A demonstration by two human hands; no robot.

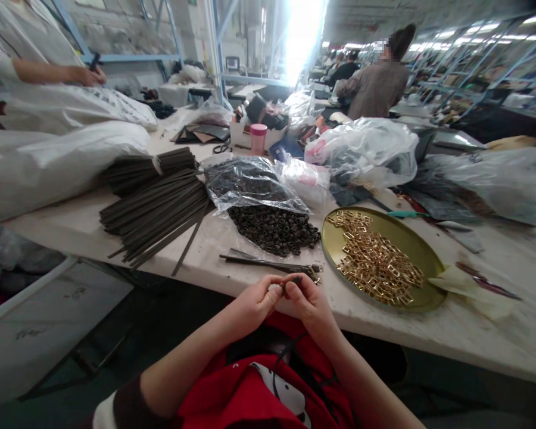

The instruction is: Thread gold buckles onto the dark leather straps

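Bare forearms (208,333) slant inward — left hand (264,298) and right hand (306,300) meet, fingers (273,279) curled, thumbs (294,291) pinching.

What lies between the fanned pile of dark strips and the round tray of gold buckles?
In the head view, a heap of small dark rings, its far part under clear plastic, lies between the strips and tray.

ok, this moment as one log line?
left hand, right hand: pinching small dark piece | strips: heaped, left | loops: piled, centre | buckles: in tray, right
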